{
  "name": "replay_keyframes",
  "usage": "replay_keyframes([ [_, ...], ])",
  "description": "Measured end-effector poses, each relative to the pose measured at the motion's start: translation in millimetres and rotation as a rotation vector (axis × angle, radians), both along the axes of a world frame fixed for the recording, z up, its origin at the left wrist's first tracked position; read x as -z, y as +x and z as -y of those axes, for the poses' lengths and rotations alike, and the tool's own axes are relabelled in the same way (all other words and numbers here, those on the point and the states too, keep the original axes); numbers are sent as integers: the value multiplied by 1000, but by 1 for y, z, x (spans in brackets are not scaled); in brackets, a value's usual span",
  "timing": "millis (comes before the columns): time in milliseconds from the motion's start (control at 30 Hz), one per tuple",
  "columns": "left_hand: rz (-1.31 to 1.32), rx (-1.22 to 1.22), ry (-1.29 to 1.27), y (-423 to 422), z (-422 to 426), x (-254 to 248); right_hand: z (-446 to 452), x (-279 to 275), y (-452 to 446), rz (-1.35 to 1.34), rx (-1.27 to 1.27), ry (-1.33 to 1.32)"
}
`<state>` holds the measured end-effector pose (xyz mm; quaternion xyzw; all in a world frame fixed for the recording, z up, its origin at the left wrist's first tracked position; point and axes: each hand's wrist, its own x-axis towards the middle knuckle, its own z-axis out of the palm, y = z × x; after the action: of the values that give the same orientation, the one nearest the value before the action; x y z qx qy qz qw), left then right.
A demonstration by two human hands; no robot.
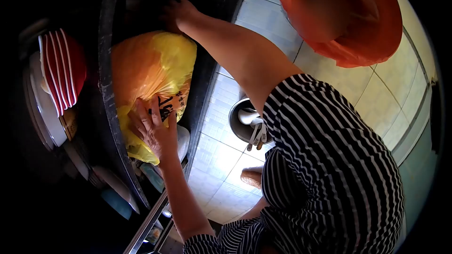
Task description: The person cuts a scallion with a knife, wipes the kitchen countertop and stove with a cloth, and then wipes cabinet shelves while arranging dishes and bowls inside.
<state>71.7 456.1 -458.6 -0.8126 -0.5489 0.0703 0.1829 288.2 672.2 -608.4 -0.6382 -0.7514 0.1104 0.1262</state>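
Note:
A yellow and orange plastic bag (141,61), bulging and marked with black characters, sits on a dark cabinet shelf. My left hand (157,131) lies on its lower part with the fingers spread, and I see nothing held in it. Further along the shelf, past the bag's upper end, my right hand (181,14) reaches into shadow. Its fingers look apart, though the dark hides part of them. Beside my left wrist is a pale, rounded object (182,141), partly covered by the hand.
A red striped bowl (61,73) and plates (44,99) stand beyond the dark shelf edge (107,84). On the tiled floor (216,169) are a metal pot (233,122) with utensils and a large red-orange tub (376,42). A metal rail (148,226) runs below.

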Motion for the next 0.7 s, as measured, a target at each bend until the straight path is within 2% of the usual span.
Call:
replay_keyframes([
  [33, -22, -14, -4, -2, -1, 4, 1, 4, 0, -14, 20, 94],
  [167, -51, -22, -15, -1, -2, 9, 18, 15, -2, -3, 105, 157],
  [233, -57, -16, -6, -2, -1, 9, 34, 18, 6, -8, 153, 345],
  [367, -37, -10, 9, 0, -2, 9, 70, 13, 50, -57, 99, 458],
  [433, -22, 0, 23, 1, -1, 9, 81, 9, 69, -111, 248, 541],
  [467, -20, 4, 25, 2, 0, 8, 90, -1, 79, -103, 253, 552],
  [533, -50, -6, 26, 3, 0, 8, 105, -20, 95, 15, 298, 257],
  [700, -82, -40, 12, 5, 2, 9, 125, -24, 105, -68, 388, 256],
])
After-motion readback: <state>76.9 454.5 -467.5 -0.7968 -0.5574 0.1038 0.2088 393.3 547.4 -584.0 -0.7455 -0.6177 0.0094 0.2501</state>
